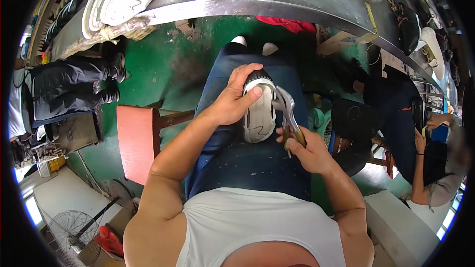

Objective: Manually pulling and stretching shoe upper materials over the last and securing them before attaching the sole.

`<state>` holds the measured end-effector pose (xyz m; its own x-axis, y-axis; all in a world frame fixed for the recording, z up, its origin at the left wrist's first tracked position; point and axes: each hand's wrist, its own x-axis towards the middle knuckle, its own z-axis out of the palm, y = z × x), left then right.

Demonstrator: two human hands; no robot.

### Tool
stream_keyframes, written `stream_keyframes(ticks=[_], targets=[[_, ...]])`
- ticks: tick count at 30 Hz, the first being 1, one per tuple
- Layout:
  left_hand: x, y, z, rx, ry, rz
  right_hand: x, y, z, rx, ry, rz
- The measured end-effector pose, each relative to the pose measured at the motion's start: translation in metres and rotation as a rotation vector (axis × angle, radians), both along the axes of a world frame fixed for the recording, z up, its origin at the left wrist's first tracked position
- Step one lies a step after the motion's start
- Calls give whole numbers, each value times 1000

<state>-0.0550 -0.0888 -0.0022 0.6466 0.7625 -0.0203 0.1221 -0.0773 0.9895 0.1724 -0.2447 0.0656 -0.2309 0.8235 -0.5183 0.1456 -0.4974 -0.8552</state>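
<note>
On my lap lies a shoe upper (260, 116) with its pale underside turned up and a dark, toothed-looking edge at its far end. My left hand (233, 98) is closed around that far end, the thumb pressing on the underside. In my right hand (310, 152) is a pair of lasting pincers (288, 113) with a curved metal head and brownish handles. The head of the pincers is against or very close to the right edge of the upper; I cannot tell whether the jaws grip it.
A metal-edged workbench (257, 9) runs across the front, carrying white shoe parts (133, 0). An orange-red stool (137, 141) stands at my left. One co-worker (430, 160) sits at right, another person's legs (74, 86) show at left. Red cloth (287, 23) lies under the bench.
</note>
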Motion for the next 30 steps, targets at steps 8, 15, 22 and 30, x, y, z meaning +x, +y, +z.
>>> stream_keyframes(ticks=[8,15,22,30], targets=[[-5,3,0,79,26,-87,-10,25,1,-122,249,-69],[-4,22,-15,-15,12,-84,14,63,9,-306,24,92],[9,62,-73,-431,-177,-37,-6,75,-120,597,-612,-31],[36,76,-71,-829,40,-67,40,85,-88,-103,-153,109]])
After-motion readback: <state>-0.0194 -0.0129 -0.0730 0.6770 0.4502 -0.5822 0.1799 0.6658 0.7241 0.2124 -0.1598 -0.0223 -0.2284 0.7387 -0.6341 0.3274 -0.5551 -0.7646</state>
